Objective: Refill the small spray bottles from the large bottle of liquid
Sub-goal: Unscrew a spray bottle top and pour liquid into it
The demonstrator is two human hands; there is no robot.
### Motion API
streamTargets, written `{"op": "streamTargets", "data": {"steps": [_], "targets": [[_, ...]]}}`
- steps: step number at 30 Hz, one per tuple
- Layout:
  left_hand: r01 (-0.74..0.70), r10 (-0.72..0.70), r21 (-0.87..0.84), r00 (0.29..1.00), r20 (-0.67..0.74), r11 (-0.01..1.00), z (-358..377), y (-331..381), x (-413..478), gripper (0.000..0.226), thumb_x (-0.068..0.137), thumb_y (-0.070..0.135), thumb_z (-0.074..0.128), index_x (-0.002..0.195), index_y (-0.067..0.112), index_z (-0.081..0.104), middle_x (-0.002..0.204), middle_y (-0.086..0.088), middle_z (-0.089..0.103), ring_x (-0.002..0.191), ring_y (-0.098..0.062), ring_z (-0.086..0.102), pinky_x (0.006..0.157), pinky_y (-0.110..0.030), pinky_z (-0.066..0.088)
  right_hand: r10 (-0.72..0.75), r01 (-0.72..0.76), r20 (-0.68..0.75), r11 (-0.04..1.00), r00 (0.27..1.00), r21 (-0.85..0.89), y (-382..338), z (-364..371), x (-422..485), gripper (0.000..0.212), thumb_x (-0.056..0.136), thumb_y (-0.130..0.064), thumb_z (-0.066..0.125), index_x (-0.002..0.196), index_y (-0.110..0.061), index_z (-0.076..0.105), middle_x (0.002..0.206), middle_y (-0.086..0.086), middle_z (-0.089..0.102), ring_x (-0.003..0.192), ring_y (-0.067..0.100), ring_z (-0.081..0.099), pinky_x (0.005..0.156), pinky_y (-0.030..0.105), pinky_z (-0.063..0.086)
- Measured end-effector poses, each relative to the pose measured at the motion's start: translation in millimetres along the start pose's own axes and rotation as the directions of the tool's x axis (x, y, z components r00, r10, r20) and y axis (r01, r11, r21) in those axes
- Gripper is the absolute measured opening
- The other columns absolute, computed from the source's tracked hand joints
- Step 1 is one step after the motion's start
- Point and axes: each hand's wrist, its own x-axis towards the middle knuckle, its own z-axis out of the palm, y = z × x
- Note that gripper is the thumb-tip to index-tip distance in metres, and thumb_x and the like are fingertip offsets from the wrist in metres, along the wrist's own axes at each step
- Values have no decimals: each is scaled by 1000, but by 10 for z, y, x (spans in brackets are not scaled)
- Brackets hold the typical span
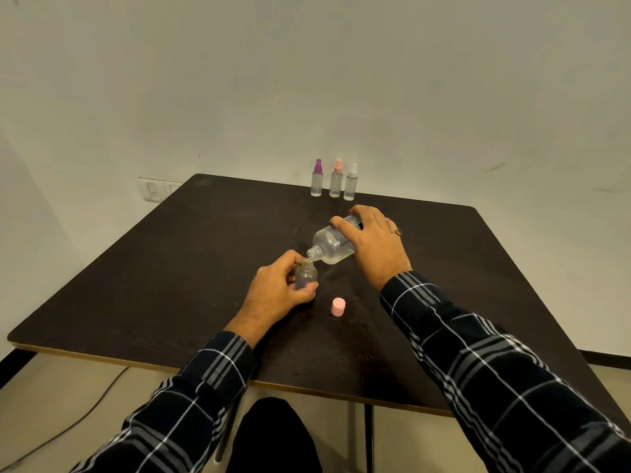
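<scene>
My right hand (372, 244) grips the large bottle (333, 242) round its rear half, fingers curled over the labelled wall. The bottle is tilted neck-down above the middle of the table (170, 268). Its mouth sits just above the open neck of the small bottle (306, 273), which stands on the table. My left hand (276, 291) is wrapped round its lower body, thumb in front.

Handling, as I judge it:
- Large bottle: clear, thin-walled plastic, part full. The liquid pools toward the shoulder, so the weight likely shifts forward as the tilt grows. The wall probably yields under a squeeze, so I hold near the base and meter flow by wrist rotation alone.
- Small bottle: light, smooth, round, easily tipped. I hold it low and press it down.

The tabletop is dark and matt. A pink cap (338, 307) stands just beside my left hand. A purple-topped bottle (317, 180), a pink-topped bottle (336, 181) and a white-topped bottle (351, 184), all clear cylinders, stand upright in a row at the far edge.
</scene>
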Motion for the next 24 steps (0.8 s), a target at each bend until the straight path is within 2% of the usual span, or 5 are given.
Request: {"op": "streamTargets", "data": {"steps": [9, 19, 24], "targets": [[-2, 2, -10, 1000, 4, 1000, 0, -12, 6, 32, 80, 35, 84, 100, 37, 59, 95, 12, 72, 86, -2, 71, 83, -33, 62, 58, -61, 57, 996, 997, 63, 8, 81, -52, 71, 84, -14, 76, 143, -34, 41, 145, 10, 38, 137, 31, 33, 105, 56, 41], [0, 0, -16, 1000, 5, 1000, -1, 10, -7, 31, 81, 32, 84, 99, 36, 60, 93, 12, 72, 85, -3, 71, 83, -35, 62, 163, -187, 142, 966, 976, 179, 9, 188, -148, 70, 88, -24, 73, 147, -35, 37, 146, 8, 36, 138, 28, 32, 106, 53, 44], [-3, 3, -10, 1000, 10, 1000, -4, 14, -11, 32, 80, 31, 84, 98, 37, 59, 93, 13, 72, 85, -3, 70, 82, -34, 62, 203, -237, 174, 950, 963, 201, -15, 193, -228, 73, 84, -29, 76, 145, -38, 36, 142, 4, 41, 134, 27, 39, 108, 62, 38]]}}
